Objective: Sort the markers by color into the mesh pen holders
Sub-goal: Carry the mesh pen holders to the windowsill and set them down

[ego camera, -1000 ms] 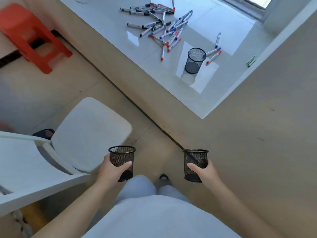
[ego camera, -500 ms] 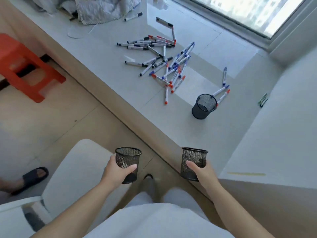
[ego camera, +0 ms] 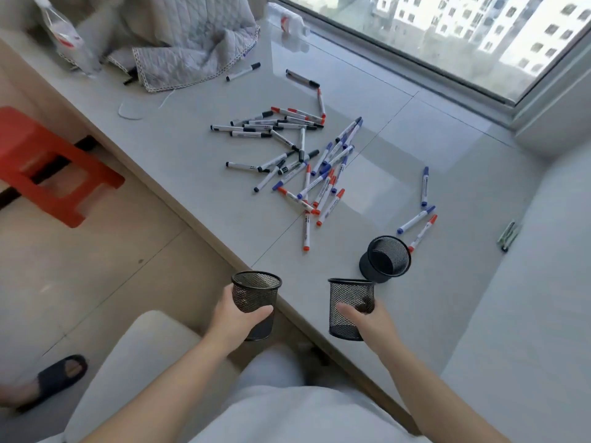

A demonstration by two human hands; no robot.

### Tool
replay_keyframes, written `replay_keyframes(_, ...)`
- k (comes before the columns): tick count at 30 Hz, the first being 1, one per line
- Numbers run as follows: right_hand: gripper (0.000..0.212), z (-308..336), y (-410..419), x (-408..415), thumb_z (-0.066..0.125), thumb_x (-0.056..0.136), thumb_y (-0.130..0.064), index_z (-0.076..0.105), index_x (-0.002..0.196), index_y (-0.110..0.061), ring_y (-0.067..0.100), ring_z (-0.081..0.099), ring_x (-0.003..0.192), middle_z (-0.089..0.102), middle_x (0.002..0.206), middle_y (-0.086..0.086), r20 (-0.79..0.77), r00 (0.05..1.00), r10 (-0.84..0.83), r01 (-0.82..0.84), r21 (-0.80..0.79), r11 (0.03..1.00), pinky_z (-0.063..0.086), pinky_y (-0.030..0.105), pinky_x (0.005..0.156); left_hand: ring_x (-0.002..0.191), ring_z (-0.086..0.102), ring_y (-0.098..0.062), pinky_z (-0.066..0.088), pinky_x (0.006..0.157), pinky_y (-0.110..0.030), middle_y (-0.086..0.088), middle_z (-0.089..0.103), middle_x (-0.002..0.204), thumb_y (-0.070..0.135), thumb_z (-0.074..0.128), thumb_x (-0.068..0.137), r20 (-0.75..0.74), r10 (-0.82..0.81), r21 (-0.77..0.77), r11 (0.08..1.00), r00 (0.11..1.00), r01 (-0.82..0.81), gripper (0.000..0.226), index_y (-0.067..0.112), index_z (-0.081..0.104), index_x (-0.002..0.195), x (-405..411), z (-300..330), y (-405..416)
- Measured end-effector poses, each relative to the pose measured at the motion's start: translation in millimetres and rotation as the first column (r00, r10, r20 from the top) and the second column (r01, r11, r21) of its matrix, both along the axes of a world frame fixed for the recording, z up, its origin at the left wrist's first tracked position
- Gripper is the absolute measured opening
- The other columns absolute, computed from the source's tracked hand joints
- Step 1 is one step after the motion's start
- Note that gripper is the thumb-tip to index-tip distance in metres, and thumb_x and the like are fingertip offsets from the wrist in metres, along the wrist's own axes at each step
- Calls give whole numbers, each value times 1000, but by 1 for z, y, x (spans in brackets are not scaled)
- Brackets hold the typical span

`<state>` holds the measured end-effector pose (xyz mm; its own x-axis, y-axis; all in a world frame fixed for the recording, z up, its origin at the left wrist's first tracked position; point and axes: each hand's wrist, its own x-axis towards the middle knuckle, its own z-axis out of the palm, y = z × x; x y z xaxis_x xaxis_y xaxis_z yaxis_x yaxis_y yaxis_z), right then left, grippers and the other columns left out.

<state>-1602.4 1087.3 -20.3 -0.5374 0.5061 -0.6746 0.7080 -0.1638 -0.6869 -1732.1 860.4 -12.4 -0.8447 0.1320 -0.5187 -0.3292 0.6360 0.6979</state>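
The pale ledge (ego camera: pixel 198 155) now fills more of the view than a moment ago, with the window (ego camera: pixel 447 33) and a quilted cloth (ego camera: pixel 192 43) risen into sight at 12 o'clock. The pile of markers (ego camera: pixel 297 161) has slid toward centre, and the third mesh holder (ego camera: pixel 385 259) stands at 4 o'clock of it. Both held holders have come up over the ledge's near edge. The left hand (ego camera: pixel 238 321) wraps fingers and thumb round the left mesh holder (ego camera: pixel 256 295), upright. The right hand (ego camera: pixel 367 321) grips the right mesh holder (ego camera: pixel 350 306) likewise, thumb across its front, at 7 o'clock of the standing one.
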Motion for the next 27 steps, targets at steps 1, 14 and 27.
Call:
replay_keyframes(1,59,1,3,-7,79,67,-38,56,115,-12,21,63,97,67,106,4,-8,1000,-1,1,-14,1000,50,43,92,98,57,-17,44,83,-28,0,60,108,27,85,60,-4,7,9,1000,1000,-7,64,22,48,112,-6,0,4)
replay_keyframes(14,50,0,0,-112,79,69,-36,51,106,-18,3,59,82,62,95,-7,-42,978,-205,203,-48,978,48,15,59,99,52,-16,42,82,-28,1,55,111,39,82,60,-3,-254,-16,967,967,254,75,17,44,120,-156,-7,50)
replay_keyframes(27,64,-13,-65,-189,86,58,-26,39,102,-25,5,56,84,55,94,-13,26,836,-549,545,92,834,45,26,76,100,51,-15,42,74,-24,6,54,111,43,81,58,134,-646,-71,750,752,657,67,25,40,108,-277,-16,64)
